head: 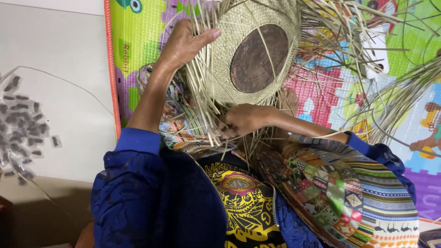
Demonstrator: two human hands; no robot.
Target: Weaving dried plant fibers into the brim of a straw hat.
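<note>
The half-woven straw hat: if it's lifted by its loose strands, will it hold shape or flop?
The straw hat probably weighs little: the left hand props it alone. Its woven crown around the dark round block looks firm. The loose strands splay and bend, so they would likely flop and may snap.

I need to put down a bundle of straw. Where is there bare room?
Pale floor left of the play mat, above the scattered dark bits, is bare. Around the woven hat, loose straws and both hands crowd the mat.
</note>
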